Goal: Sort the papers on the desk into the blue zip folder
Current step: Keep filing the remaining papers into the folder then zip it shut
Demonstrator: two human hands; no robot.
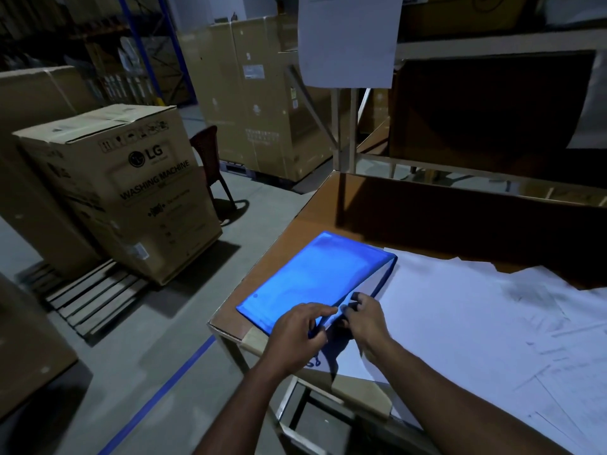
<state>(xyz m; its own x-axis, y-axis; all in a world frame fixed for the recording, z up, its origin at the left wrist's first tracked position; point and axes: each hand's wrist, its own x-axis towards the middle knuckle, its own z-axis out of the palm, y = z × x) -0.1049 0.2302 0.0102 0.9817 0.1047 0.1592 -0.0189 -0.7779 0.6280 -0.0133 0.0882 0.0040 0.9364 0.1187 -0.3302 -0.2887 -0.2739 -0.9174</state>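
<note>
Nearest the camera, 2 bare forearms rose from the bottom edge toward the frame's centre. The left hand (297, 333) lay on the near corner of the blue zip folder (315, 280), forefinger stretched over the cover, the other fingers curled and pinching its zip edge. Just right of it, the right hand (364, 318) had its fingers curled in a tight grip on the same edge, where the folder gaped slightly. The folder lay flat at the left end of the brown surface (315, 208), centre frame. Right of it, loose white papers (476, 323) spread overlapping across the surface to the frame's right edge. At upper left, an LG washing machine carton (131, 192) stood on a wooden pallet (88, 300).
</note>
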